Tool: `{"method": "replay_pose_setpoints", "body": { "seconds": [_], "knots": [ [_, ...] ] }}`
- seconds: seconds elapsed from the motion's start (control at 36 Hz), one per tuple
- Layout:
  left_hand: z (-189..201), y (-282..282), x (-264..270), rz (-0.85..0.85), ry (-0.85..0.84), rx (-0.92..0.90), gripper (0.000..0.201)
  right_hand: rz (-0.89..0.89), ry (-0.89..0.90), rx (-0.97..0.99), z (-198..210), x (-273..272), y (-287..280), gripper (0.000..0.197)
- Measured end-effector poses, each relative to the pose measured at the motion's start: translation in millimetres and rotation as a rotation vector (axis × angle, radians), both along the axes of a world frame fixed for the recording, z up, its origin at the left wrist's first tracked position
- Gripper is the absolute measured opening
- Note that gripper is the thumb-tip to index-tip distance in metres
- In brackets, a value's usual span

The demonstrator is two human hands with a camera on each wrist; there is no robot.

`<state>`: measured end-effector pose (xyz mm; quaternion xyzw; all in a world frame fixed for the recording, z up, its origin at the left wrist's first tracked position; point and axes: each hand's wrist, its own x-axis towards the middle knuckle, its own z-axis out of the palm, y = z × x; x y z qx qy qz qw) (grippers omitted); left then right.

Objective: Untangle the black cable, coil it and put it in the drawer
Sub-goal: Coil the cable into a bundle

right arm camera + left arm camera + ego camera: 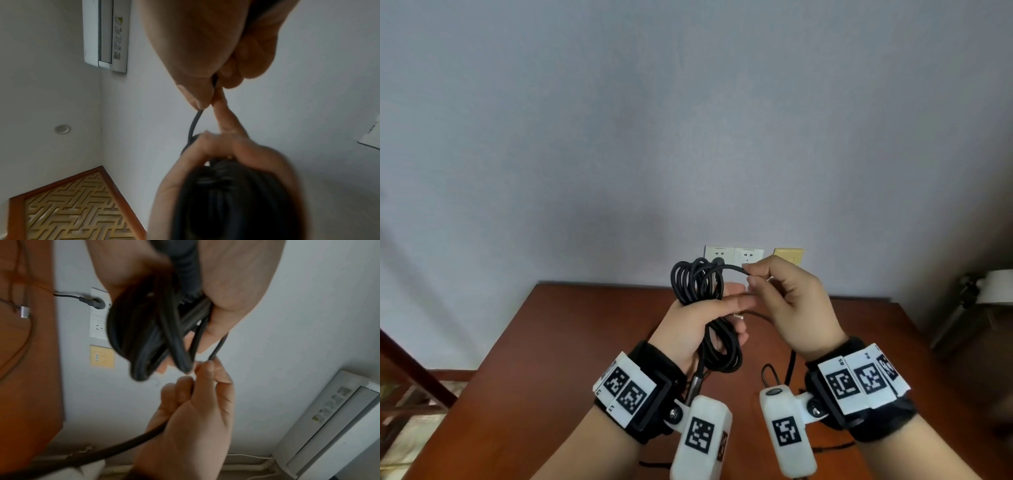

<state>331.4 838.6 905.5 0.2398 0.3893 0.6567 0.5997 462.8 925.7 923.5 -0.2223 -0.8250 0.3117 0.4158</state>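
Note:
The black cable [697,284] is wound in several loops around my left hand [698,318], which grips the bundle above the brown table [571,342]. My right hand [787,301] pinches a strand of the cable [736,269] between thumb and forefinger, just right of the coil's top. In the left wrist view the looped cable [144,337] hangs from my left palm, and my right hand [197,402] holds a strand beneath it. In the right wrist view the pinched strand [195,123] runs down to the coil [226,203]. A metal plug end [695,383] dangles by my left wrist.
White wall sockets [734,255] and a yellow plate [789,255] sit on the wall behind the table. One socket holds a black plug [94,302]. An air conditioner [333,426] is on the wall. A carved wooden panel [72,207] stands at the left.

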Motion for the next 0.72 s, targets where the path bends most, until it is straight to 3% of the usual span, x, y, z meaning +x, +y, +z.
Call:
{"method": "replay_pose_setpoints", "body": {
  "seconds": [0.17, 0.28, 0.36, 0.47, 0.61, 0.67, 0.72],
  "knots": [
    [-8.8, 3.1, 8.6, 0.0, -0.075, -0.038, 0.016, 0.031, 0.027, -0.023, 2.3, -9.2, -4.0, 0.023],
    [-7.3, 4.3, 6.6, -0.023, -0.105, -0.01, 0.024, 0.037, 0.016, -0.029, -7.4, -9.5, -1.2, 0.031],
    [-2.4, 7.0, 2.1, 0.055, -0.135, 0.02, 0.031, 0.085, -0.018, 0.006, -8.0, -6.3, 0.2, 0.037],
    [10.6, 13.4, -8.3, 0.17, -0.185, 0.064, 0.037, 0.179, -0.064, -0.199, -12.6, -2.9, -3.0, 0.057],
    [19.4, 20.1, -21.0, 0.355, -0.226, 0.121, 0.048, 0.088, 0.091, -0.376, -21.5, -0.5, -4.4, 0.028],
    [19.6, 21.3, -22.2, 0.434, -0.256, 0.131, 0.047, 0.048, 0.119, -0.325, -22.6, 0.6, -2.9, 0.016],
    [17.6, 23.8, -20.6, 0.493, -0.268, 0.136, 0.053, 0.004, 0.071, -0.173, -21.5, 0.5, -1.9, 0.016]
  ]
}}
